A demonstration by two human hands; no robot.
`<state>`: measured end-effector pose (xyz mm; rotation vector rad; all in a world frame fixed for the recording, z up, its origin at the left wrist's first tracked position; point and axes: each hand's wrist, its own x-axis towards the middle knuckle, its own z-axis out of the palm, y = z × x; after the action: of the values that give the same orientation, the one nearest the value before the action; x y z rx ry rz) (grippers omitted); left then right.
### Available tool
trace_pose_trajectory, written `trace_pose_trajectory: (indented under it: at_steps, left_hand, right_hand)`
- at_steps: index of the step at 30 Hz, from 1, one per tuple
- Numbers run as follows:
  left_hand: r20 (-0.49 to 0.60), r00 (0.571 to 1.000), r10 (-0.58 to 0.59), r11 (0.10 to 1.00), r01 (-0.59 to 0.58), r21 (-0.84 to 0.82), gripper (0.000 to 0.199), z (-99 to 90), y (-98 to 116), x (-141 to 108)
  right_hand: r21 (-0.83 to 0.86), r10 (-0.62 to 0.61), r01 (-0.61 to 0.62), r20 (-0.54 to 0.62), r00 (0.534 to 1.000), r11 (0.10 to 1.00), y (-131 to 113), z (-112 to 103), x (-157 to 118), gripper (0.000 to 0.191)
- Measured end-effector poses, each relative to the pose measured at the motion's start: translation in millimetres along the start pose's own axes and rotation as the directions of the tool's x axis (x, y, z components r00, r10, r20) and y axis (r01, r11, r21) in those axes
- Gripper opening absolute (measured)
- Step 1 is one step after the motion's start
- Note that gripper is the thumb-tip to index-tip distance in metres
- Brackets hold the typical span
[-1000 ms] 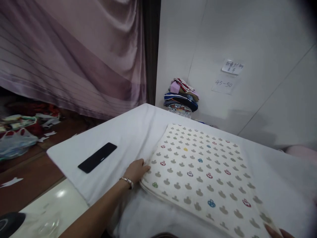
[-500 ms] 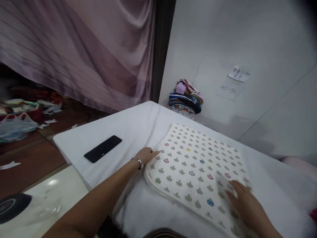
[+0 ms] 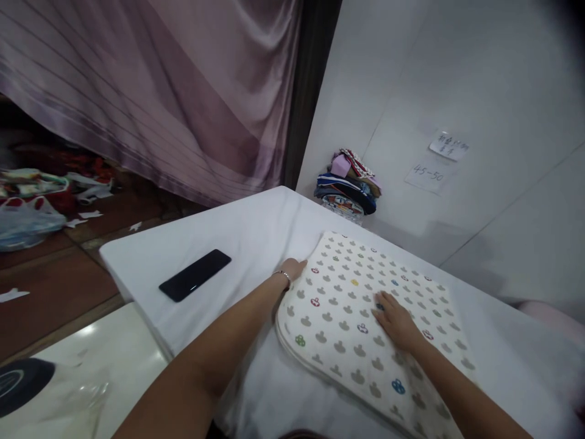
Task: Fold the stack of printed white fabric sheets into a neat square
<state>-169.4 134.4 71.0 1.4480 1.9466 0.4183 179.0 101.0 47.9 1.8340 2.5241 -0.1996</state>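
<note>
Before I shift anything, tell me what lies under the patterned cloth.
The white sheet shows around the patterned cloth, so it probably continues underneath. Anything directly beneath the cloth is covered and cannot be seen.

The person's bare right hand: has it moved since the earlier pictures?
Yes. Against the flat black rectangular phone, the bare right hand has moved left and forward, from the near right edge of the white printed cloth to around its middle.
</note>
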Motion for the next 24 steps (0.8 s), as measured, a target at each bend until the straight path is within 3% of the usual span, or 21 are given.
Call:
trace_pose_trajectory:
  at_steps: [3, 5, 10, 14, 19, 24]
  left_hand:
    - [0.019, 1.000, 0.023, 1.000, -0.023, -0.015, 0.044, 3.0, 0, 1]
    - [0.008, 0.999, 0.043, 0.999, -0.043, -0.012, 0.036, 5.0, -1, 0]
    - [-0.133, 0.983, 0.124, 0.984, -0.104, 0.143, 0.028, 16.0, 0, -11]
    - [-0.195, 0.936, 0.293, 0.904, -0.204, 0.376, 0.024, 30.6, 4, -20]
    - [-0.164, 0.910, 0.380, 0.850, -0.274, 0.450, 0.024, 37.7, 5, -22]
    - [-0.127, 0.922, 0.366, 0.864, -0.286, 0.415, 0.024, 35.9, 3, -19]
  right_hand:
    - [-0.007, 0.034, -0.034, -0.032, 0.999, 0.999, 11, 11, -2, 0.055]
    - [0.031, 0.031, -0.029, -0.064, 0.997, 0.999, 2, 8, 3, 0.054]
    - [0.318, -0.013, 0.060, -0.147, 0.989, 0.946, -63, -22, 54, 0.044]
    - [0.582, 0.028, -0.025, 0.004, 1.000, 0.812, -118, -39, 120, 0.029]
    - [0.516, 0.158, -0.177, 0.080, 0.984, 0.838, -154, -43, 191, 0.024]
    - [0.353, 0.183, -0.184, 0.036, 0.982, 0.917, -163, -42, 225, 0.025]
